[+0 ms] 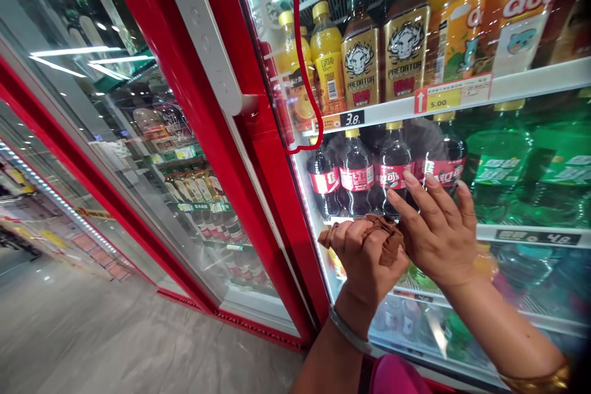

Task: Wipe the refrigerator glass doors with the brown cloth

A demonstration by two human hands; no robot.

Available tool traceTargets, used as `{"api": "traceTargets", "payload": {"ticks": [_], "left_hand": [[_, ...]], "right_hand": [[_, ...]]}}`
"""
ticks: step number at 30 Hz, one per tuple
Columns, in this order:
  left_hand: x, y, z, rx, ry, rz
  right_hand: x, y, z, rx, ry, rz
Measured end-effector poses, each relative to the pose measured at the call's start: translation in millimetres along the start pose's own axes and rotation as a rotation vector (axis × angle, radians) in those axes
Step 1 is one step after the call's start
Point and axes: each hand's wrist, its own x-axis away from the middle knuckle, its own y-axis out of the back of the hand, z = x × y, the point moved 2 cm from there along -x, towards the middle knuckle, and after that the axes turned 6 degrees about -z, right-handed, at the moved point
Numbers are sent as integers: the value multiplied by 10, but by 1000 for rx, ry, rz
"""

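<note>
My left hand [369,255] is closed around a crumpled brown cloth [391,245], which bulges out above the fingers. Close beside it on the right, my right hand [438,231] has its fingers spread against or just before the cooler's glass; whether it touches cannot be told. Behind the fingertips stand dark cola bottles with red labels [356,173], in a row on a lit shelf. Above them is another shelf with yellow juice bottles [329,58] and gold-labelled Predator bottles [361,58].
A red cooler frame [258,154] runs down left of the hands. Green bottles [501,157] stand to the right of the cola. More glass-fronted coolers with bottles [196,188] are further left, above a grey floor [106,332].
</note>
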Motion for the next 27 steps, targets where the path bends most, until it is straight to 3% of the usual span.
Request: {"api": "traceTargets", "payload": {"ticks": [4,7,10,14,16,19,23,25,27], "left_hand": [[-322,-40,23,-2,37,-23],[-390,-85,-13,-17,59,-53],[-217,-93,-76,-18,26,-58],[102,-27,-115,-10,120,-33],[147,3,-117,6,139,8],[-23,16,-92,27,127,22],[-412,-30,-55,-5,106,-77],[-467,-64,-64,-12,71,-73],[-369,-75,-88,-23,30,-56]], "right_hand": [[-2,2,-6,-18,0,-11],[-7,13,-14,-43,5,-36],[-12,27,-18,-50,25,-21],[-9,35,-24,-35,33,-3],[-8,37,-28,-43,28,-9],[-13,39,-30,-76,28,-27],[-21,35,-24,-81,24,-64],[-17,30,-26,-83,20,-71],[-6,25,-32,-86,19,-58]]}}
